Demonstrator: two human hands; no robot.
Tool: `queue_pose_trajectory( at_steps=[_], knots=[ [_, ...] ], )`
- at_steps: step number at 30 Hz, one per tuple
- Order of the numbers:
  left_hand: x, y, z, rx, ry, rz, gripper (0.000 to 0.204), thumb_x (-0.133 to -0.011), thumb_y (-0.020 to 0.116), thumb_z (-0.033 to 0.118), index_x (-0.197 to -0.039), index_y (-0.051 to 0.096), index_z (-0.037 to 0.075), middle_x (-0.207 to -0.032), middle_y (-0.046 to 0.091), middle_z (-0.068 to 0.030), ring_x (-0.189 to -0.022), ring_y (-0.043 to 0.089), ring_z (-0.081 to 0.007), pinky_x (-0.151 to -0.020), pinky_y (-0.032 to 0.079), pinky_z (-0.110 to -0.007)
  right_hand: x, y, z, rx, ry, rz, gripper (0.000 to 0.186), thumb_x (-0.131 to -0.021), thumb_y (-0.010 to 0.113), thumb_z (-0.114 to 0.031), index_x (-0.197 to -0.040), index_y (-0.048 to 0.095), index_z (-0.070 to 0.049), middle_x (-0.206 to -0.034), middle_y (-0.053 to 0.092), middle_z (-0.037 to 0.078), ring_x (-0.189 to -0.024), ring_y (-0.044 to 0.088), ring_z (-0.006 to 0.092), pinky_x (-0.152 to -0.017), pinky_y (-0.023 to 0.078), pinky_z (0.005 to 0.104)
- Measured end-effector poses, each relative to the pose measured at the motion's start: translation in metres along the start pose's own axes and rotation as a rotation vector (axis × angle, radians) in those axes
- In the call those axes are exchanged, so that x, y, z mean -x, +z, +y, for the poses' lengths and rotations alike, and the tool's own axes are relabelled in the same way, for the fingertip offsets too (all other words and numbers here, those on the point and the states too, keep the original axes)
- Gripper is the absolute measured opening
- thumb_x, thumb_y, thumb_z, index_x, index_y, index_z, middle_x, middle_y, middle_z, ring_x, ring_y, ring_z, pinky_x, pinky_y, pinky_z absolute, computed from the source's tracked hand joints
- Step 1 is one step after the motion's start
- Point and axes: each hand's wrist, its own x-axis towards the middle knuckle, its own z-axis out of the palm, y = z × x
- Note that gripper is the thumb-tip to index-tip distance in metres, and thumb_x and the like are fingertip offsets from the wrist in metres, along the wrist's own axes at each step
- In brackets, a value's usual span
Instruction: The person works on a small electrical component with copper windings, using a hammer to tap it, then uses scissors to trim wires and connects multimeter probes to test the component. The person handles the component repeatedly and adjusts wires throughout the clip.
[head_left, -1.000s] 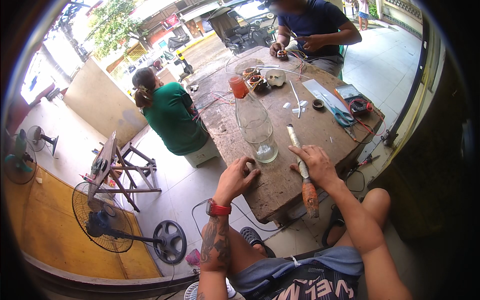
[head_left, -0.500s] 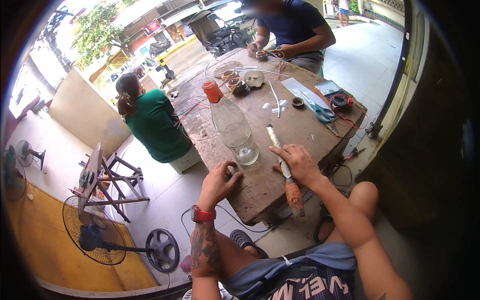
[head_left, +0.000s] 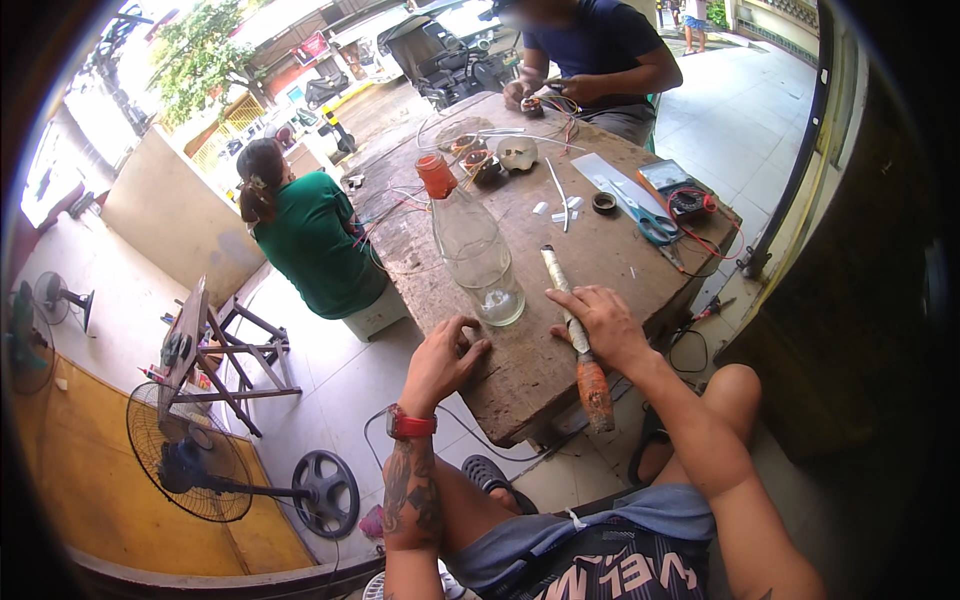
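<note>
My right hand [head_left: 605, 328] is closed around the pale, wrapped shaft of a stick-like tool [head_left: 594, 395] with a worn orange handle and a dark tip. The handle points toward me past the table's near edge, and the tip lies over the tabletop. At the near left edge rests my left hand [head_left: 446, 352], fingers loosely bent and thumb apart, holding nothing. Just beyond it stands a clear glass bottle [head_left: 478, 255], upright, with an orange-red top [head_left: 434, 175].
On the wooden table [head_left: 520, 385] lie wired coils [head_left: 485, 167], a tape roll [head_left: 604, 203], blue scissors [head_left: 655, 228] and a multimeter [head_left: 688, 202]. A person in dark blue [head_left: 605, 50] handles a wired part at the far end; another in green [head_left: 305, 240] sits left. A fan [head_left: 190, 455] stands lower left.
The whole view has shifted slightly. Both hands, the tool and the bottle keep their places on the table.
</note>
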Motion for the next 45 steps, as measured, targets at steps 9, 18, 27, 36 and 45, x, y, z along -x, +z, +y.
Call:
queue_pose_trajectory(
  at_steps=[9, 18, 27, 36, 45],
  knots=[
    [-0.001, 0.001, -0.001, 0.001, -0.005, -0.001, 0.041, -0.095, 0.072, 0.038, -0.125, 0.066, 0.010, -0.104, 0.069, -0.0134, -0.095, 0.070, -0.0290, -0.087, 0.055, -0.041, 0.000, 0.000, 0.001, 0.008, -0.010, 0.002, 0.058, -0.094, 0.074, -0.042, -0.146, 0.061, -0.020, -0.116, 0.068, 0.012, -0.113, 0.064, 0.0327, -0.101, 0.050, 0.0456],
    [-0.001, 0.003, -0.003, -0.022, 0.014, 0.016, 0.042, -0.095, 0.073, 0.038, -0.125, 0.067, 0.010, -0.103, 0.069, -0.0124, -0.094, 0.069, -0.0281, -0.086, 0.055, -0.041, -0.003, -0.008, -0.003, 0.059, -0.014, 0.016, 0.053, -0.097, 0.069, -0.047, -0.142, 0.064, -0.020, -0.107, 0.070, 0.009, -0.102, 0.066, 0.0282, -0.094, 0.050, 0.0424],
    [0.000, 0.004, -0.009, 0.021, 0.038, 0.034, 0.043, -0.093, 0.076, 0.036, -0.125, 0.067, 0.008, -0.102, 0.068, -0.0139, -0.091, 0.069, -0.0276, -0.084, 0.055, -0.039, -0.015, -0.044, -0.004, 0.089, -0.012, 0.303, 0.042, -0.091, 0.078, -0.047, -0.117, 0.070, -0.015, -0.085, 0.065, 0.005, -0.082, 0.064, 0.0261, -0.080, 0.049, 0.0410],
    [0.001, 0.004, -0.010, 0.018, 0.061, 0.054, 0.044, -0.093, 0.076, 0.037, -0.124, 0.067, 0.007, -0.101, 0.068, -0.0140, -0.091, 0.068, -0.0283, -0.083, 0.055, -0.040, -0.018, -0.065, 0.013, 0.160, -0.053, 0.520, 0.031, -0.089, 0.084, -0.037, -0.095, 0.068, -0.011, -0.087, 0.065, 0.008, -0.084, 0.067, 0.0273, -0.092, 0.051, 0.0443],
    [0.000, 0.004, -0.011, 0.032, 0.052, 0.047, 0.043, -0.093, 0.075, 0.037, -0.123, 0.068, 0.008, -0.100, 0.067, -0.0137, -0.091, 0.067, -0.0285, -0.084, 0.054, -0.039, -0.011, -0.099, 0.018, -0.318, 0.499, 0.333, 0.042, -0.107, 0.062, -0.035, -0.138, 0.050, -0.009, -0.095, 0.070, 0.020, -0.089, 0.072, 0.0348, -0.078, 0.055, 0.0456]
  ],
)
